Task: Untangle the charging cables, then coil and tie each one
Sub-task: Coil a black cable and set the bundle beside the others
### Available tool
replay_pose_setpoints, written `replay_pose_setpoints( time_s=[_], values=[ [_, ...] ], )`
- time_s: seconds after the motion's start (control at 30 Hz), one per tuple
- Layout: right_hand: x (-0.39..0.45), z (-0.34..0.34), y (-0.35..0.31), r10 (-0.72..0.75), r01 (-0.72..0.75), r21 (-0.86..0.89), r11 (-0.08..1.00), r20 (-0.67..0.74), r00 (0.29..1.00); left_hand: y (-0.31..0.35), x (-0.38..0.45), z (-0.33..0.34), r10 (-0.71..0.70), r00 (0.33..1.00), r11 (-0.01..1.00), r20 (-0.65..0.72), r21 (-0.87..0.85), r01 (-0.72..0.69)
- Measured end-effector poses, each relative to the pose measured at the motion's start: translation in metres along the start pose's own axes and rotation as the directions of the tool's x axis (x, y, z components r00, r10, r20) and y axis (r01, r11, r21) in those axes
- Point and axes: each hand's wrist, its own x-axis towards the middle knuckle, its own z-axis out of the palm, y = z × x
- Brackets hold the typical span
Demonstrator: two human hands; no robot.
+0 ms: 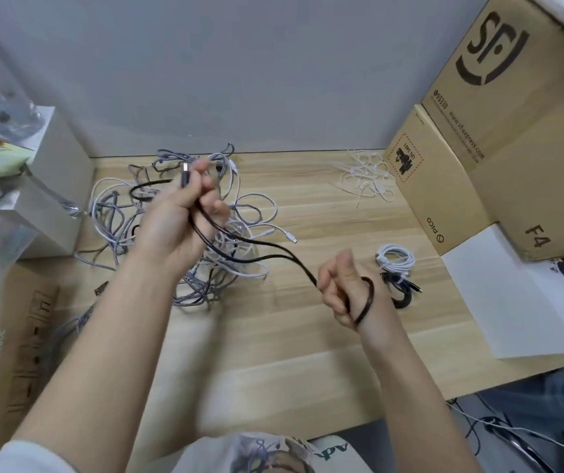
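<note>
A black cable [266, 254] stretches between my two hands above the wooden table [307, 336]. My left hand [178, 216] grips one end of it, the plug sticking up past my fingers. My right hand [345, 291] grips the other part, which loops round the back of that hand. Behind my left hand lies a tangled heap of grey and white cables [226, 268]. To the right of my right hand lie a tied white coil [395, 258] and a tied black coil [401, 291].
A pile of white cable ties [365, 177] lies at the back right. Stacked cardboard boxes [478, 148] and a white sheet [519, 295] fill the right side. A grey box [51, 186] and plastic bags stand on the left, with cardboard [24, 353] below them.
</note>
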Motion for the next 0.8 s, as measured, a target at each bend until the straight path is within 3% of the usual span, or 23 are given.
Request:
replay_pose_setpoints(
  time_s=[0.17,0.23,0.37,0.43,0.53,0.57,0.63,0.7,0.73,0.8],
  values=[
    [0.009,0.022,0.007,-0.138,0.126,-0.233,0.964,-0.035,0.990,-0.042,-0.036,0.031,-0.121,0.977,0.979,0.174,0.184,0.089],
    [0.010,0.025,0.011,-0.146,0.129,-0.300,0.945,-0.035,0.989,-0.052,-0.045,0.035,-0.126,0.960,0.967,0.252,0.249,0.061],
    [0.004,0.019,0.008,-0.049,0.059,-0.398,0.915,0.036,0.998,-0.057,-0.052,0.033,-0.171,0.921,0.935,0.350,0.351,0.040],
    [0.003,0.011,0.012,0.026,0.022,-0.533,0.846,0.082,0.996,-0.059,-0.054,0.030,-0.247,0.888,0.860,0.387,0.510,0.017],
    [0.003,0.000,0.020,0.116,-0.028,-0.797,0.603,0.052,0.992,-0.064,-0.055,0.025,-0.339,0.896,0.580,0.286,0.813,-0.040],
    [0.003,-0.002,0.022,0.174,-0.057,-0.867,0.495,0.034,0.984,-0.065,-0.054,0.023,-0.343,0.910,0.430,0.232,0.900,-0.067],
    [0.003,-0.006,0.026,0.252,-0.059,-0.946,0.317,0.024,0.967,-0.065,-0.053,0.022,-0.342,0.932,0.010,0.120,0.992,-0.125],
    [0.002,-0.008,0.031,0.314,-0.066,-0.958,0.280,0.026,0.949,-0.064,-0.054,0.021,-0.295,0.955,-0.361,-0.007,0.927,-0.105],
    [0.001,-0.008,0.033,0.339,-0.080,-0.952,0.296,0.026,0.941,-0.064,-0.054,0.021,-0.252,0.967,-0.460,-0.042,0.884,-0.081],
    [0.001,-0.009,0.037,0.330,-0.066,-0.937,0.344,0.055,0.942,-0.062,-0.054,0.019,-0.179,0.983,-0.512,-0.043,0.857,-0.055]
  ],
)
